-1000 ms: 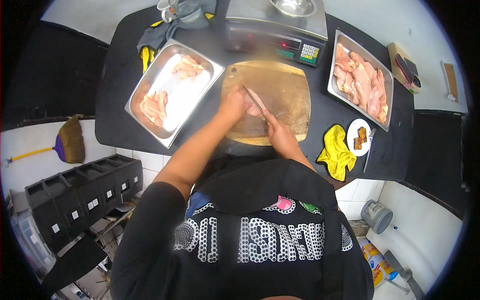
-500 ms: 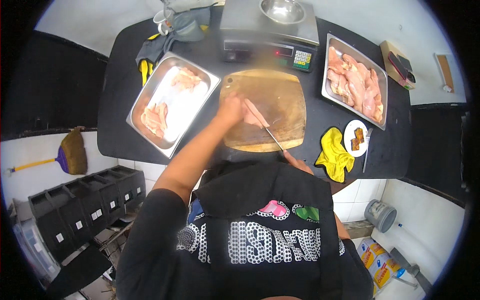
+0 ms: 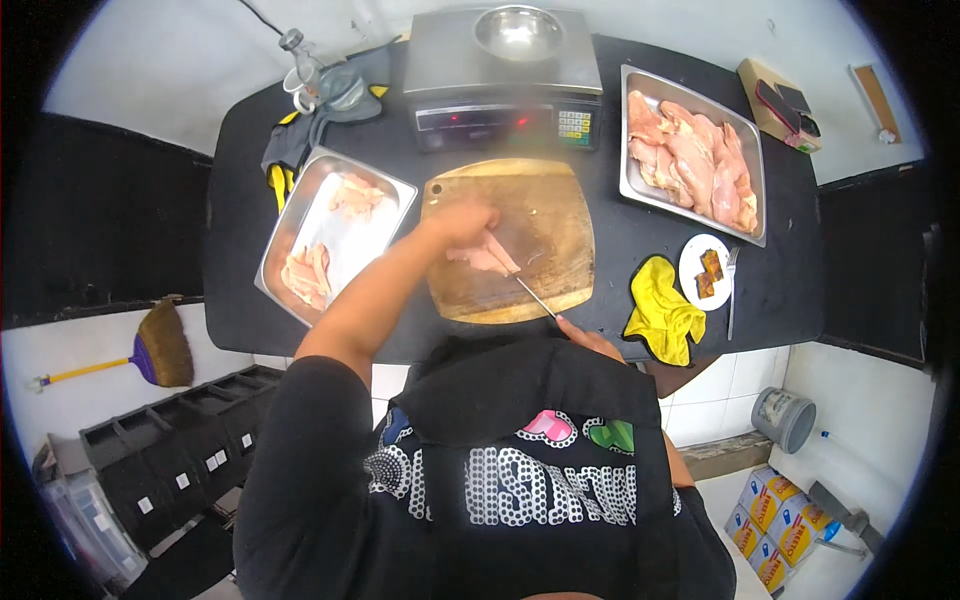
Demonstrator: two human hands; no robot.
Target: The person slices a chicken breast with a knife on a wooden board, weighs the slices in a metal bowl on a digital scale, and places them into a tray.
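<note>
On a wooden cutting board point(image 3: 560, 220) lies a pale pink raw chicken fillet point(image 3: 485, 258). My left hand point(image 3: 466, 222) is on the fillet's far end with its fingers curled in and partly blurred. From the lower right, my right hand point(image 3: 590, 338) grips a knife point(image 3: 537, 296), whose tip is at the fillet's near right edge. The knife's handle is mostly hidden in that hand. Left of the board, a metal tray point(image 3: 345, 237) bears two small heaps of cut chicken point(image 3: 306, 275). A fuller metal tray point(image 3: 692, 224) of whole chicken fillets point(image 3: 700, 160) stands at the right.
Behind the board stands a scale point(image 3: 490, 85) with a metal bowl point(image 3: 518, 33) on it. At right are a yellow cloth point(image 3: 664, 312), a white plate point(image 3: 690, 262) with browned food pieces and a fork point(image 3: 732, 290). A mug point(image 3: 301, 92) and grey cloth point(image 3: 300, 135) sit far left.
The fillet now spreads out to the left beneath my left hand, which has moved slightly up the board. The knife stays at the meat's near edge. The whole view has shifted a little.
</note>
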